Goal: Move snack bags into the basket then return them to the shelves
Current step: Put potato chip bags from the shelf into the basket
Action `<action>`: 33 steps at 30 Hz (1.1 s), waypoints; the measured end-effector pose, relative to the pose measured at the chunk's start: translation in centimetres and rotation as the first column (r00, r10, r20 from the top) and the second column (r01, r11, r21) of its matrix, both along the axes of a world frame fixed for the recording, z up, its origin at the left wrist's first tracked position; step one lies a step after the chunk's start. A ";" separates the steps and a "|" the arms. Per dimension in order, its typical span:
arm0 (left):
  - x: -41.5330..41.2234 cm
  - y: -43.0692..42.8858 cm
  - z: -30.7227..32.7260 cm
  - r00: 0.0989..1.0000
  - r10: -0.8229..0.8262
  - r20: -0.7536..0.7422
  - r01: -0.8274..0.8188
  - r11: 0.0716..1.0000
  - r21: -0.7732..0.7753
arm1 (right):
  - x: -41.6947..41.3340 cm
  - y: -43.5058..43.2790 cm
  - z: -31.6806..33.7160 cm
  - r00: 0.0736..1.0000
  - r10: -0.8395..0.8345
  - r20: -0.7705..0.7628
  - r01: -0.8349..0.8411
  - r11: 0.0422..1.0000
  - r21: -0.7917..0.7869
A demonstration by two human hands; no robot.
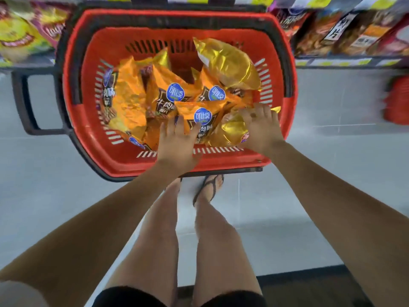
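Note:
A red plastic basket [223,161] with a black rim and handle stands on the floor in front of me. Several orange snack bags lie inside; the nearest one [202,121] has a blue round logo. A gold foil bag [230,63] leans against the basket's far right wall. My left hand [177,145] reaches in at the near side, fingers on the left edge of the nearest orange bag. My right hand [262,127] reaches in at the near right, fingers on the orange bags over another gold bag [232,131]. Whether either hand has closed on a bag is hidden.
Shelves run along the top of the view: yellow and purple snack bags [24,34] at the left, dark and orange packets [345,34] at the right. A blurred red object [396,100] stands on the grey floor at the far right. My legs and sandalled feet are below the basket.

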State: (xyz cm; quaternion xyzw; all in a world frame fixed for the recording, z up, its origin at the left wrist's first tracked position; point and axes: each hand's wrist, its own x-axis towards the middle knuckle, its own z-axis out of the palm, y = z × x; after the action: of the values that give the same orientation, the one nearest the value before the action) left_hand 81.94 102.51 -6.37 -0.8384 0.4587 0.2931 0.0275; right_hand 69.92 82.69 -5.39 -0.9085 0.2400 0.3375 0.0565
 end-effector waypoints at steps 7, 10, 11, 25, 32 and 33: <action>-0.1 -1.4 -4.0 0.996 0.065 -0.055 -0.064 0.998 0.007 | 0.4 -2.4 -3.5 0.992 0.055 0.115 -0.056 0.998 0.005; -0.1 -1.8 -3.1 0.981 0.117 -0.157 -0.118 0.993 0.002 | 1.0 -4.4 -2.1 0.994 -0.029 0.108 0.016 0.993 0.120; 0.0 -2.0 -2.5 0.966 0.146 -0.211 -0.153 0.988 -0.015 | 1.4 -4.9 -1.3 0.991 -0.081 0.104 0.063 0.983 0.170; 6.1 -5.9 4.9 0.862 0.422 -0.282 -0.496 0.818 -0.291 | 10.8 -5.2 5.7 0.869 -0.415 0.271 0.191 0.785 0.590; 9.6 -2.3 3.2 0.540 0.759 -0.364 -0.829 0.406 -0.383 | 10.1 -4.9 -1.7 0.380 -0.710 0.592 0.462 0.701 0.544; 9.6 -2.0 2.8 0.514 0.772 -0.375 -0.845 0.379 -0.378 | 10.0 -4.8 -2.9 0.474 -0.672 0.569 0.468 0.740 0.483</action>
State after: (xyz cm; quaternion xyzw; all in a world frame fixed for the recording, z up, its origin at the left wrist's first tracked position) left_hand 91.58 100.47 -3.59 -0.9052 0.0507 0.1898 -0.3768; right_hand 79.94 77.85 -8.32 -0.8135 0.4426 -0.0532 0.3734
